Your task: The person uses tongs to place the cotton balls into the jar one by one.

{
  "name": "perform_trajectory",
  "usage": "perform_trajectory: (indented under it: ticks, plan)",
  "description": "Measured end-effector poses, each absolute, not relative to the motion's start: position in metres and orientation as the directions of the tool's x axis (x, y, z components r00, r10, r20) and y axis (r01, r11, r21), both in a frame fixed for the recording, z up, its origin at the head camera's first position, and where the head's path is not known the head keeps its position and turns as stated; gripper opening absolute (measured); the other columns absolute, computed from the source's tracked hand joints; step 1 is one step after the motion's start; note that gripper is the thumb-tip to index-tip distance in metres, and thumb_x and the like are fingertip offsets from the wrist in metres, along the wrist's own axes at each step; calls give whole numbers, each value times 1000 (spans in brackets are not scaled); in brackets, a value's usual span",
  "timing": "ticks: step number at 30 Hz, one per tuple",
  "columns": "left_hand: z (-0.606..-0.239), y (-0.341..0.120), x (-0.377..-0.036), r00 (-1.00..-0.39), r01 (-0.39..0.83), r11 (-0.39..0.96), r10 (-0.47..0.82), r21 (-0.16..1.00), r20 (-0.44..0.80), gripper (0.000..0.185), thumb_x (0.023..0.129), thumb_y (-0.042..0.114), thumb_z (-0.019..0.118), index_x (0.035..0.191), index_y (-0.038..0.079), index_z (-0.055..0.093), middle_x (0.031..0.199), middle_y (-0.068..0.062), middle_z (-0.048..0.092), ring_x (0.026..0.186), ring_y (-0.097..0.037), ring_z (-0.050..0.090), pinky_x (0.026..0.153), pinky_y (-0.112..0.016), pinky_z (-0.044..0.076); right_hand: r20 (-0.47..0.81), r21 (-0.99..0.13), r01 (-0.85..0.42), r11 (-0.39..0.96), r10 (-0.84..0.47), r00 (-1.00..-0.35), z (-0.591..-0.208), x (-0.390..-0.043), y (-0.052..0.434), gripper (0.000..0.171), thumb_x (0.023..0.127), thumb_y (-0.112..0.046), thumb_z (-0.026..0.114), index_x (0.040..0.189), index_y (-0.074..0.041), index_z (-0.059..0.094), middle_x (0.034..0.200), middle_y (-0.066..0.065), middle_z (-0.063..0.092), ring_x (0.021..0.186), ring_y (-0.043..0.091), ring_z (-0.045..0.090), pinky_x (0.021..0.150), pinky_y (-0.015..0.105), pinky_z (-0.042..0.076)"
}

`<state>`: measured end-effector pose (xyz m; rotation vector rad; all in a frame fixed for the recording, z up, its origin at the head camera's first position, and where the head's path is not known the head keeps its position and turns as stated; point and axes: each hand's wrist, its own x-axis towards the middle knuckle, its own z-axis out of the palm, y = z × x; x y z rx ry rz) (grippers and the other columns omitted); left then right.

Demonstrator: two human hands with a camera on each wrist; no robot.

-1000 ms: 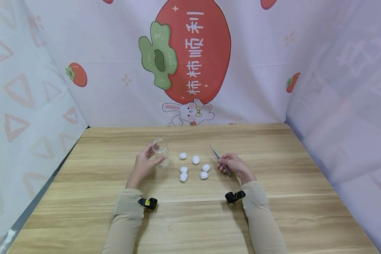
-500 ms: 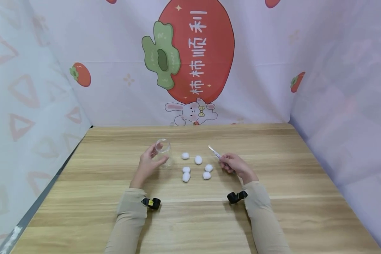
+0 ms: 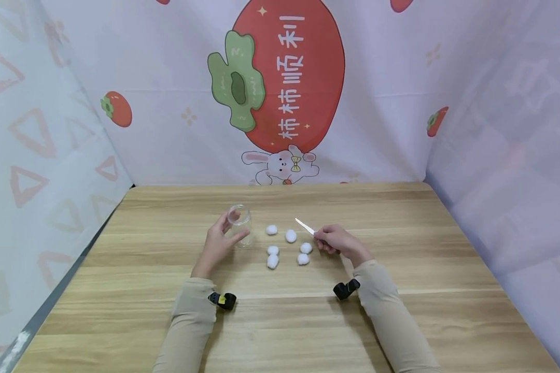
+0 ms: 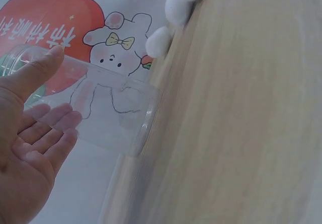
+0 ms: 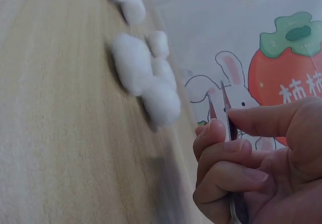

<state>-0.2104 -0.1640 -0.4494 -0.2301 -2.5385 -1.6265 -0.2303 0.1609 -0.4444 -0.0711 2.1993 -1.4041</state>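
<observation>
My left hand (image 3: 216, 246) holds a clear jar (image 3: 243, 224) that stands upright on the table, its mouth uncovered. In the left wrist view the thumb lies along one side of the jar (image 4: 118, 100), near the rim, with the fingers on the other. Metal tweezers (image 3: 305, 226) are pinched in my right hand (image 3: 339, 243), pointing left and away. Their two tips stand apart in the right wrist view, with thumb and forefinger at the arms (image 5: 229, 116). Several white cotton balls (image 3: 291, 236) lie between the hands, one pair (image 3: 305, 254) just left of the right hand.
The wooden table (image 3: 280, 331) ends at a printed cloth backdrop (image 3: 168, 140), with cloth walls on both sides. Each sleeve carries a small black wrist camera (image 3: 347, 289). More cotton balls (image 5: 133, 63) show clustered in the right wrist view.
The right hand has turned the tweezers so that their tips swing left, and it has shifted slightly left toward the cotton balls. The left hand stays on the jar.
</observation>
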Motion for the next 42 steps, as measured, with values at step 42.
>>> perform_trajectory:
  ticks: [42]
  plan:
    - [-453,-166,-210,-981,193,415,72,889,179,68,81,18,77,138,-1,45,139,-22,54,135,-39,47,118,-45,40,-453,-830,229,509,-375,-809,-435,-229,120,26,99,-17,50,90,4,62,54,-4,50,45,4,36,43,16,27]
